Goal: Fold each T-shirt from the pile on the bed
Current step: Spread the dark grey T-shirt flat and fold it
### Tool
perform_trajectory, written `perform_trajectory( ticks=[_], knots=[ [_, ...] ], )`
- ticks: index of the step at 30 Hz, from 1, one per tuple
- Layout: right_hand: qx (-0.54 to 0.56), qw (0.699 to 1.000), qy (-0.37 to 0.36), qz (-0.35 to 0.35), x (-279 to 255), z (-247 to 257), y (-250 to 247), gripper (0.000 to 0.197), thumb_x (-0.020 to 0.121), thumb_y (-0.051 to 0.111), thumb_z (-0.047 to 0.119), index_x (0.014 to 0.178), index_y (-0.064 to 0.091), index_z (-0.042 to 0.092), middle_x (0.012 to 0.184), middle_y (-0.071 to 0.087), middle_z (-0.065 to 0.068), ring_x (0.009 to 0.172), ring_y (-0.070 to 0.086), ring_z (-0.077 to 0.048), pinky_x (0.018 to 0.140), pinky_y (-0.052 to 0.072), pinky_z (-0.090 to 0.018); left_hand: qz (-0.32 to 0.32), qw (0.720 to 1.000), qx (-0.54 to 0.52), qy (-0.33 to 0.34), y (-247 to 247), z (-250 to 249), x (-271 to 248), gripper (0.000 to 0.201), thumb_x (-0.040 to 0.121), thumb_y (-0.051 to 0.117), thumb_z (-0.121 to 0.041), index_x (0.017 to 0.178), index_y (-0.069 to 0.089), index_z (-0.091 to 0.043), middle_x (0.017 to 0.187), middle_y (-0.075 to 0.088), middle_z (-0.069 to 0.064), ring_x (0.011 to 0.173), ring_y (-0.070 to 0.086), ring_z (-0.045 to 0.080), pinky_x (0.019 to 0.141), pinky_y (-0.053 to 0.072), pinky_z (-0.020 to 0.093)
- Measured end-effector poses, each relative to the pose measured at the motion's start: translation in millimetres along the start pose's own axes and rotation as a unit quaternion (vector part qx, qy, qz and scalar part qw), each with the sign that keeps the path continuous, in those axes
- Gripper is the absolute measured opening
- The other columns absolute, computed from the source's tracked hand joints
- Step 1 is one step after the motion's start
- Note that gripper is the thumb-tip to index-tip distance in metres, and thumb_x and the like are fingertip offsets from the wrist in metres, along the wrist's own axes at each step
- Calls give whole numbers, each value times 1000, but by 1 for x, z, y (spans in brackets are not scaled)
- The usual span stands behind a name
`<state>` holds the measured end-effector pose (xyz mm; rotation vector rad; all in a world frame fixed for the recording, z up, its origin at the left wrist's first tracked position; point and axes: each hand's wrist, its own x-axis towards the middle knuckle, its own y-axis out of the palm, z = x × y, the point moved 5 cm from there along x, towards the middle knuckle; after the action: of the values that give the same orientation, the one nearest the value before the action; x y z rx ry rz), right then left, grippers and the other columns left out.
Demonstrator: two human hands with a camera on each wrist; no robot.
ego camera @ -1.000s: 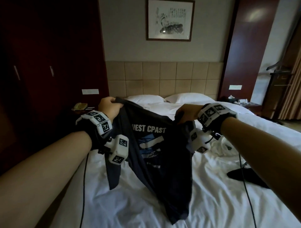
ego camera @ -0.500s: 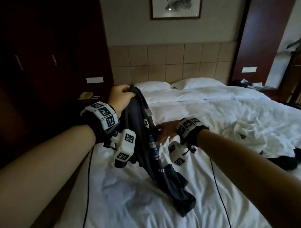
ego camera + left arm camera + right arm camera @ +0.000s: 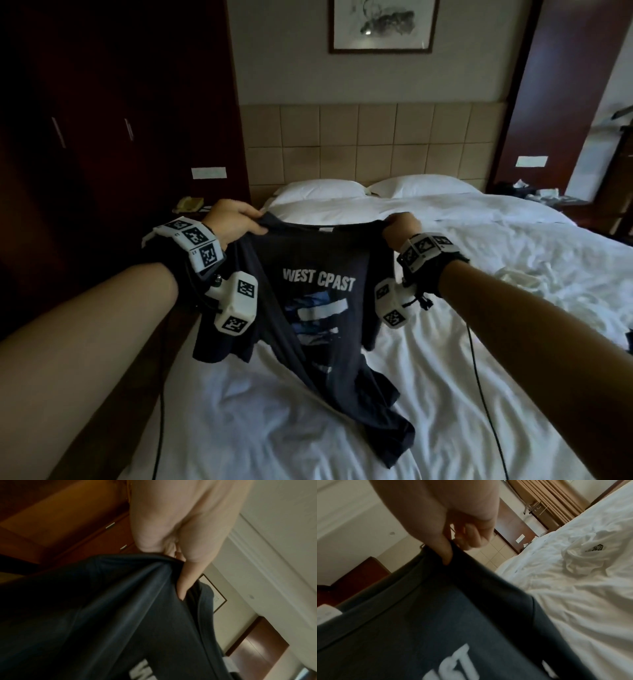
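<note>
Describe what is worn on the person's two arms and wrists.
Both forearms are bare, with no sleeves in view. The left wrist and the right wrist each carry a black strap ringed with white blocks bearing black square markers. A white marker-covered camera pod hangs under each. Thin black cables trail down over the bed.

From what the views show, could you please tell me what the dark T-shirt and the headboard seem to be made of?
Dark T-shirt: soft knit, likely cotton jersey; matte, hangs in limp folds from both hands, white print slightly patchy. Headboard: square beige panels, probably padded leatherette or fabric; even seams and a faint sheen, though too far to be sure.
</note>
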<state>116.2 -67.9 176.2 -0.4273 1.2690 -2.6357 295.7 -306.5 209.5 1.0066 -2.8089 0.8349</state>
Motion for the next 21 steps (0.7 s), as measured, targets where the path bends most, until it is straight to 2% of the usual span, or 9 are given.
perform_trajectory(
  ticks=[4,7,8,11,13,15,17,20,21],
  knots=[
    [88,992,-6,-87,-10,24,-53,28,93,47,9,116,58,-1,118,61,-20,110,57,-34,89,44,-33,27,999,40,-4,-10,-10,-6,40,75,73,6,113,65,1,89,63,4,100,58,22,87,44,28],
    [206,972,-22,-113,-23,44,-81,28,89,47,0,116,54,-1,115,60,-21,99,61,-32,88,53,-41,15,996,89,0,-26,-26,-12,35,73,77,1,106,68,2,101,67,14,105,60,29,93,48,34],
    [240,961,-31,-133,-29,48,-91,27,88,47,-2,114,53,1,111,60,-19,98,61,-30,87,53,-41,-1,995,96,8,-33,-34,-16,33,73,77,0,105,69,2,105,67,16,106,60,30,95,48,37],
    [260,937,-70,-221,-54,60,-129,24,89,44,-3,108,55,7,98,53,-5,92,50,-17,78,40,-22,-41,996,62,47,-50,-59,-28,24,73,77,-2,96,71,0,105,68,17,106,61,32,97,48,42],
    [280,917,-107,-262,-74,70,-155,24,88,41,-4,102,53,12,96,53,-4,90,49,-16,75,39,-21,-86,993,28,76,-65,-78,-39,8,75,77,-6,81,71,-7,93,69,13,101,63,33,90,49,42],
    [289,904,-130,-287,-92,79,-178,27,87,40,-5,103,56,11,99,57,-6,92,52,-17,78,42,-22,-157,981,4,110,-81,-99,-53,8,79,73,-11,73,68,-14,83,67,9,95,64,34,84,50,40],
    [281,897,-144,-308,-111,89,-201,29,88,41,-3,108,58,9,106,60,-5,95,54,-16,79,41,-19,-226,963,-6,150,-96,-122,-73,3,84,65,-13,83,68,-14,92,69,10,95,63,33,85,51,41],
    [254,884,-147,-364,-138,97,-232,27,90,44,10,110,59,19,101,57,-1,104,53,-22,92,45,-33,-301,930,-23,207,-113,-154,-100,13,91,53,-13,98,63,-10,102,67,12,96,60,32,81,49,40],
    [240,884,-137,-376,-146,98,-240,25,91,45,15,111,58,22,100,50,0,102,50,-23,93,43,-33,-315,922,-30,222,-117,-162,-107,14,92,50,-13,100,61,-9,101,65,11,93,59,30,76,47,38]
  ],
)
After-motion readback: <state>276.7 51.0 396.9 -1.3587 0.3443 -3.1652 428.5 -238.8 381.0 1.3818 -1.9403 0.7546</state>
